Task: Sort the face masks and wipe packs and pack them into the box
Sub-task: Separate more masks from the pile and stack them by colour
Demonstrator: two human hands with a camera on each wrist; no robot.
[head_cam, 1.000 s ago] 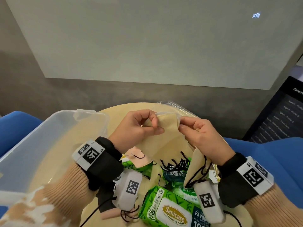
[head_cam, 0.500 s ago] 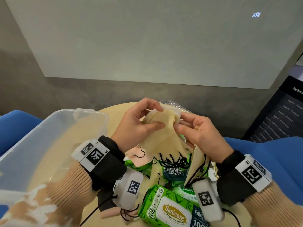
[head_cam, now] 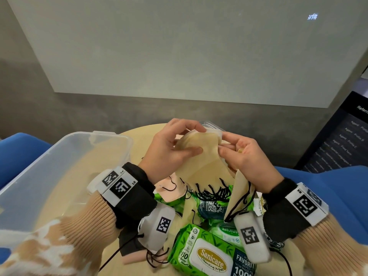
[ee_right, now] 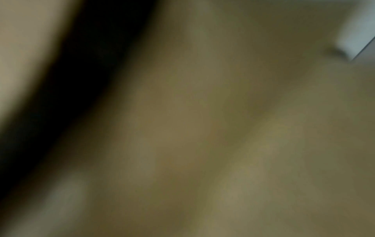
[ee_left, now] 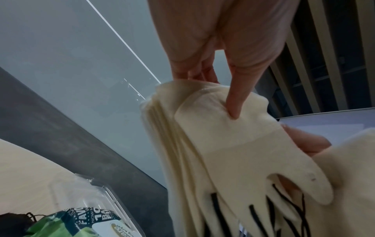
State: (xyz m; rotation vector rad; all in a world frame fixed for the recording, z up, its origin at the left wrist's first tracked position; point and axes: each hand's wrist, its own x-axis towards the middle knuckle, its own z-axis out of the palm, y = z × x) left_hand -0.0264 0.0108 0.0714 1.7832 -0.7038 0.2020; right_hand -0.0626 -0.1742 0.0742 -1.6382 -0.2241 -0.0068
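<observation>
Hands raised: left hand, right hand both pinching cream masks.

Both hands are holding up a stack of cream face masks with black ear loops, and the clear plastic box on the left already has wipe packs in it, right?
Not quite. Both hands, left hand and right hand, do hold the cream face masks, but the head view shows the clear box holding no wipe packs; they lie on the table.

Clear plastic storage box on the left: open top, inside bare, free entry from above. Round pale wooden bench behind it has a bare strip. Near centre is blocked by green wipe packs, a pink face mask and black ear loops, all touching or overlapping.
</observation>
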